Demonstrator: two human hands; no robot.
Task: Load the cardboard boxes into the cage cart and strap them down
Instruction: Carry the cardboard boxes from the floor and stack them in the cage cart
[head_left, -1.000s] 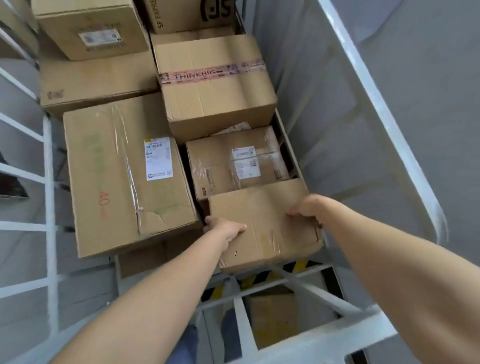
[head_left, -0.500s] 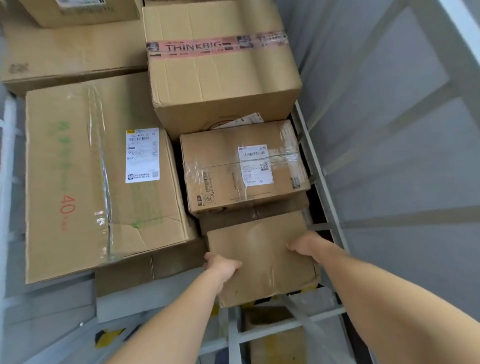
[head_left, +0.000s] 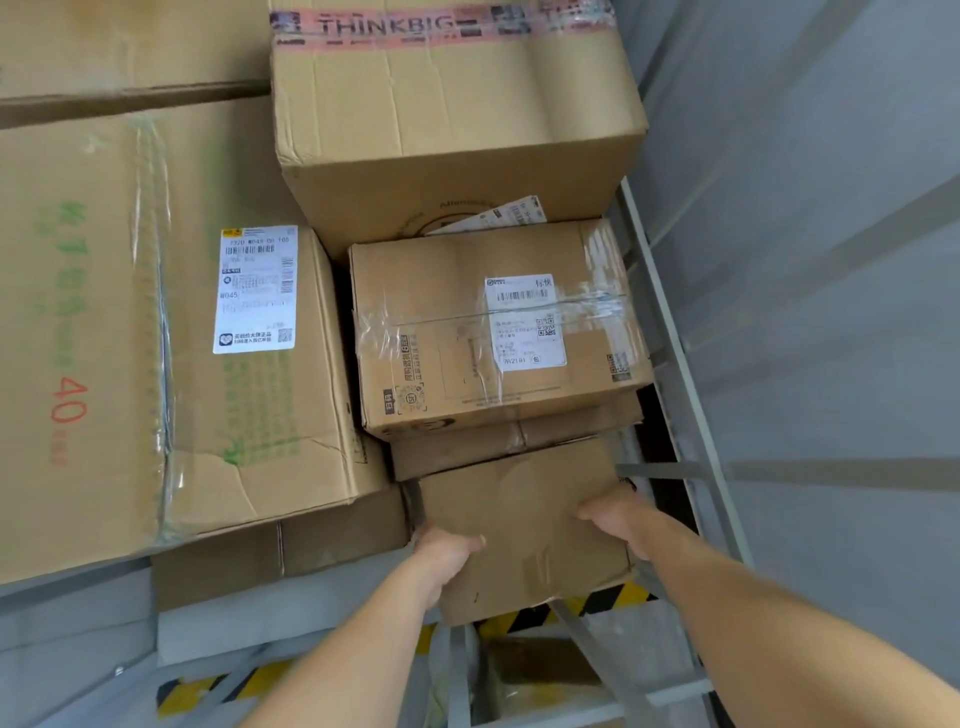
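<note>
Loading is well advanced: stacked boxes (head_left: 171, 322) fill the cage cart (head_left: 675, 343). The left hand (head_left: 447, 551) and right hand (head_left: 615, 514) grip a small box (head_left: 519, 525) at the cart's near right corner. Strapping is not yet done; no strap is visible.

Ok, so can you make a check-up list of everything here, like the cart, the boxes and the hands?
Surface: the cart floor is mostly hidden under boxes; a yellow and black striped edge shows at the near side.
Job's things: small box at the near right corner; taped box just behind it; tall box with pink tape farther back; big box marked 40 on the left. No strap seen.
Clutter: nothing seen.
Hands: left hand grips the small box's near left edge; right hand grips its right side.
Cables: nothing seen.
Surroundings: grey floor outside the cart's rails.
</note>
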